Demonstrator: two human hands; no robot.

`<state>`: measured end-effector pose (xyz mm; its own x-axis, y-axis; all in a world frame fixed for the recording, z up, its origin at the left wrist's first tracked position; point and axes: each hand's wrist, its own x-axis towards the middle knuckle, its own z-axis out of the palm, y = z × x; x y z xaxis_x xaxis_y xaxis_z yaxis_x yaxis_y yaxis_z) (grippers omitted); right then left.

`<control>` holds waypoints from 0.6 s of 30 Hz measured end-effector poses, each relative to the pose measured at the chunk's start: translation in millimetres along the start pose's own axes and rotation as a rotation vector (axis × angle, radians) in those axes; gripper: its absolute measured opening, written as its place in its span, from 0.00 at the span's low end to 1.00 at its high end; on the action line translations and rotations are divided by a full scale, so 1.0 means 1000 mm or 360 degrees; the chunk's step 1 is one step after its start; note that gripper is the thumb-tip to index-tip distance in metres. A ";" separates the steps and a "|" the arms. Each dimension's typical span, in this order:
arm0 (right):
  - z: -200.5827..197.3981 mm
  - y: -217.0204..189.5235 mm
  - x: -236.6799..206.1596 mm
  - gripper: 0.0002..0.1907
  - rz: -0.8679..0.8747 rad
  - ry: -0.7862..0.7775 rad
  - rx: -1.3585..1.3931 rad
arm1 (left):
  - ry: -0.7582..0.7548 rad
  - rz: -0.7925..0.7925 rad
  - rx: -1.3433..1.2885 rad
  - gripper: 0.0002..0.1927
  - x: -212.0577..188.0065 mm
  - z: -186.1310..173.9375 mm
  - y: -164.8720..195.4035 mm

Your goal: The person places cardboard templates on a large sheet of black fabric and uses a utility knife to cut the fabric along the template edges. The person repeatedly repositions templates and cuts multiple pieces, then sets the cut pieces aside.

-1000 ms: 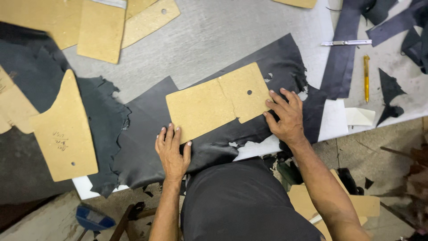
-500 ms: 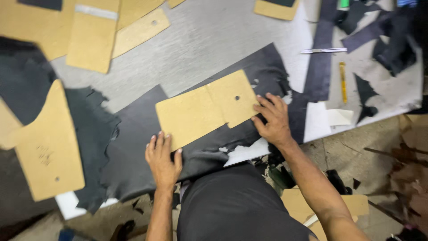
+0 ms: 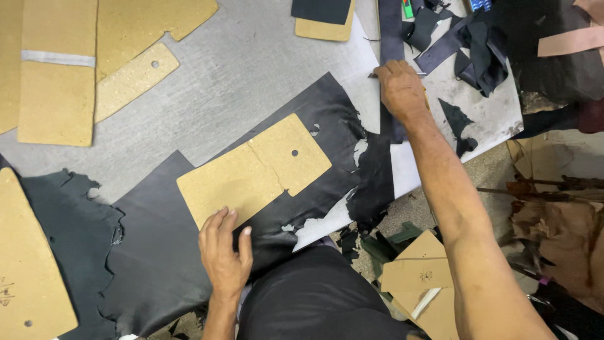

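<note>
A tan cardboard template [image 3: 251, 173] with a small hole lies on a sheet of black leather [image 3: 157, 252] spread over the grey table [image 3: 251, 69]. My left hand [image 3: 224, 255] lies flat, fingers apart, its fingertips resting on the template's near edge and the leather. My right hand [image 3: 401, 88] is stretched out to the far right of the leather. Its fingers are closed over a thin silver pen [image 3: 372, 75], whose ends stick out on both sides of the hand. Beneath that hand runs a dark leather strip [image 3: 390, 31].
More cardboard templates lie at the top left [image 3: 56, 94], at the top [image 3: 135, 72] and at the left edge [image 3: 31, 271]. Dark leather scraps [image 3: 469, 41] crowd the table's top right. Cardboard pieces [image 3: 418, 277] and debris lie on the floor beyond the table's edge.
My right hand left the template's right corner and reached up and right to the silver pen, closing on it. My left hand stays pressed at the template's near edge.
</note>
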<state>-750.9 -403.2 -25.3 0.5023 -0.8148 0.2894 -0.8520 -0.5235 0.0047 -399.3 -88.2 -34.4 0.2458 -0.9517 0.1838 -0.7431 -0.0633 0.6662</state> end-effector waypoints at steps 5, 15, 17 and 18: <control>-0.021 -0.024 0.007 0.13 0.0045 0.0354 0.0184 | -0.0188 -0.0015 0.0177 0.31 0.038 0.012 0.008; 0.028 -0.256 0.042 0.21 -0.0466 -0.0680 0.1106 | -0.0382 -0.0444 0.0641 0.50 0.061 0.025 -0.011; 0.043 -0.290 0.046 0.19 -0.0573 -0.0669 0.0973 | -0.0394 -0.0436 0.0686 0.50 0.060 0.028 -0.015; 0.050 -0.303 0.049 0.19 -0.0675 -0.0612 0.0908 | -0.0408 -0.0427 0.0706 0.50 0.059 0.030 -0.017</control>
<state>-460.8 -297.4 -60.8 0.8700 -0.4925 0.0229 -0.4228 -0.7693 -0.4790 -391.2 -152.1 -56.4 0.3442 -0.9238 -0.1677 -0.8789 -0.3799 0.2885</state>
